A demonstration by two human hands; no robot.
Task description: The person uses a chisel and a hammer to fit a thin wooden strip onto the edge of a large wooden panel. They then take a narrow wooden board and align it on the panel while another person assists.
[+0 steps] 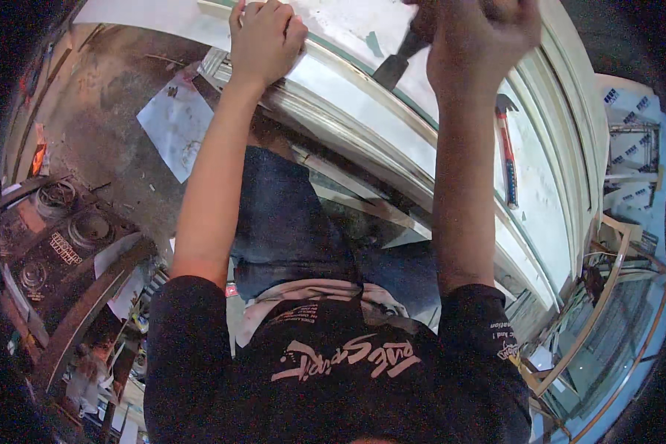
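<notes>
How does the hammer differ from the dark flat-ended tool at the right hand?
The hammer lies loose on the white panel; the dark flat-ended tool is in the right hand. The hammer's handle shows red and blue; the visible part of the tool looks dark. The hammer lies nearly upright in the picture; the tool slants down-left. Both are hand tools.

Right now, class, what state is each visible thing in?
Long white panels: stacked
Dark flat-bladed tool: held
Right hand: closed around the tool
Left hand: curled at the panels' edge
Red-and-black hammer: lying on the panels
White rectangular sheet: flat on the floor
Black speaker cabinet: round drivers exposed
</notes>
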